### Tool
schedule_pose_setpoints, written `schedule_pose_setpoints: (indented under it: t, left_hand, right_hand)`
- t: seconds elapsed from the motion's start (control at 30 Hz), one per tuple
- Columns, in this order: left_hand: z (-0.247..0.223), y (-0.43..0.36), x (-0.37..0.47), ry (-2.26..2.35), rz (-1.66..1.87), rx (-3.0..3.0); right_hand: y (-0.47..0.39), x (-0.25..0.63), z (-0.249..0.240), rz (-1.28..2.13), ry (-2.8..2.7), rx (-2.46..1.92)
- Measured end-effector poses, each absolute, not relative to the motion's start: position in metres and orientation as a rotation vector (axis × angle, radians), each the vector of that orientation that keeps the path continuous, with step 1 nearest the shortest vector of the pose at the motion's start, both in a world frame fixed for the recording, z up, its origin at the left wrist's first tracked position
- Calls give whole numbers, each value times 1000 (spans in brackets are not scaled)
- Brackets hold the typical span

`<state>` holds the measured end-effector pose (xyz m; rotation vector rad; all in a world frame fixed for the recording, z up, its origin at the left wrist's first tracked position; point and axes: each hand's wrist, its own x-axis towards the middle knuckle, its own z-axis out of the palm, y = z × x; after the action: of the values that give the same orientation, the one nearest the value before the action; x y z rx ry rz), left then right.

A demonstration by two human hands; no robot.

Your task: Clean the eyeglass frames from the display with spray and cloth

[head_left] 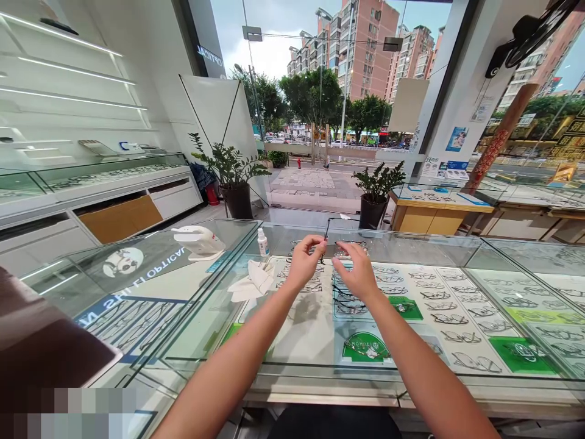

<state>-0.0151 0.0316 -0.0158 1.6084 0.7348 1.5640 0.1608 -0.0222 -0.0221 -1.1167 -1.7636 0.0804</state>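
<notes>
My left hand [307,261] is raised over the glass counter, its thumb and fingers pinched on a pair of dark, thin-framed eyeglasses [329,224]. One slim dark part of the eyeglasses stands up from the fingertips and another runs off to the right. The lenses are hard to make out. Close by on the right, my right hand [356,273] has its thumb and fingers apart, with nothing visible in them. Below both hands, rows of eyeglasses [350,302] lie inside the glass display case [315,341].
On the counter to the left are a crumpled white cloth [252,279], a small white spray bottle [262,242] and a white device [197,241]. Potted plants [236,198] stand beyond it before the glass front. A dark brown shape [41,329] fills the lower left edge.
</notes>
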Motion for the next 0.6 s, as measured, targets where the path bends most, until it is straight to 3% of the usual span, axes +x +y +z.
schedule_pose_setpoints:
  t: [0.43, 0.6]
  left_hand:
    - [-15, 19, -7, 560, 1304, 1473]
    - [-8, 19, -13, 679, 1353, 1801]
  right_hand:
    - [-28, 150, -24, 261, -1748, -977]
    - [-29, 152, -20, 228, -1696, -1012]
